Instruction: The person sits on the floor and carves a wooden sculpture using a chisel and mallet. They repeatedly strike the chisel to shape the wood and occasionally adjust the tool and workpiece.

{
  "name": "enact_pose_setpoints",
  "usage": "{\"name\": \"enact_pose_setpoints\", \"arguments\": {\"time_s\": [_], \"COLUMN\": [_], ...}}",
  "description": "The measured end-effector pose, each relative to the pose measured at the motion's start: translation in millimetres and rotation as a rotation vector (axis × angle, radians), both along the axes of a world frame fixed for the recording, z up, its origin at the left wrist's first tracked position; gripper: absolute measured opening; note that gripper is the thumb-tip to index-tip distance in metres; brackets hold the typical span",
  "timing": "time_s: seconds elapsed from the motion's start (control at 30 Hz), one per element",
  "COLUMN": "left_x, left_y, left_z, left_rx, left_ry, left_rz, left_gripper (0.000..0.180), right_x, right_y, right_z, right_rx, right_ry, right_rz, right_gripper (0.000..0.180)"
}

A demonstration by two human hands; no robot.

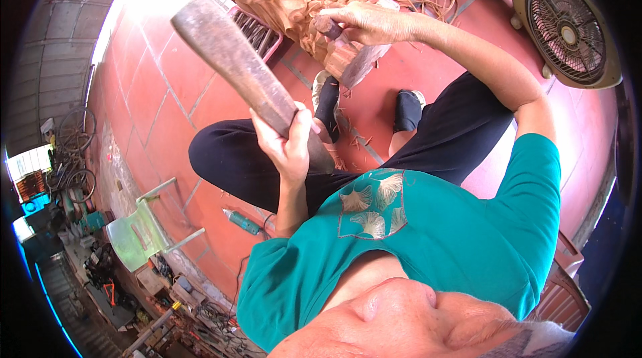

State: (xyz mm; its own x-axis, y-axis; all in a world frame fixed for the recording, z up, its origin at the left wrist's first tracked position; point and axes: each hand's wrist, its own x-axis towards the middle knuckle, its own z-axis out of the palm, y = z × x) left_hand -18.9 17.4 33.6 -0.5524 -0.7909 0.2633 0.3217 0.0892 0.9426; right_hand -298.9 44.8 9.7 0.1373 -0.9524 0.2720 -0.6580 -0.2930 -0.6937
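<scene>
The red tiled floor [154, 90] spreads widest, running far and left past the seated person. On its far side, just beyond the person's feet, is the brown wood carving [284, 0], slanting from far left to a blocky end nearer the right; whether it lies flat or is propped, I cannot tell. Most of its visible length bears deep, wavy relief, so the main shaping looks well advanced. The near end is plainer and flat-faced; by my judgement any rougher work left is there, unless it is meant as a bare base. Finer finishing is too small to judge.

A pale green chair [137, 236] stands to the left, and a fan [568, 33] at far right. Beside the carving sits a basket [276, 49] of slim dark pieces.

The long wooden mallet [241, 63] is raised on the left, well apart from the carving; the left hand [287, 147] grasps its narrower end, fingers wrapped around it. The right hand [368, 22] is at the carving's near end, fingers closed around a dark stubby handle [328, 26]; its working tip cannot be made out. Smallest, wood chips [358, 137] lie scattered between the feet, a sign of cutting already done.
</scene>
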Motion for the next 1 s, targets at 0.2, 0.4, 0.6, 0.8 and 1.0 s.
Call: {"name": "enact_pose_setpoints", "arguments": {"time_s": [0.2, 0.4, 0.6, 0.8, 1.0], "left_x": [-6, 10, -3, 12, 8], "left_y": [-17, -6, -5, -5, 4], "left_z": [-4, 7, 13, 4, 1], "left_rx": [-0.059, 0.009, -0.097, -0.032, -0.079], "left_ry": [-0.533, -0.148, -0.696, -0.347, -0.182], "left_rz": [-0.193, -0.034, -0.148, -0.085, 0.087], "left_gripper": [0.028, 0.026, 0.037, 0.028, 0.038], "right_x": [-18, 3, -1, 5, 4], "right_y": [-9, -2, -2, -1, -1], "right_z": [-12, 12, -7, 18, 6], "right_rx": [0.103, 0.160, 0.070, 0.232, 0.122], "right_ry": [-0.036, 0.077, 0.207, 0.159, 0.175], "right_rz": [0.003, 0.003, -0.064, 0.004, -0.039], "right_gripper": [0.045, 0.050, 0.060, 0.061, 0.062]}}
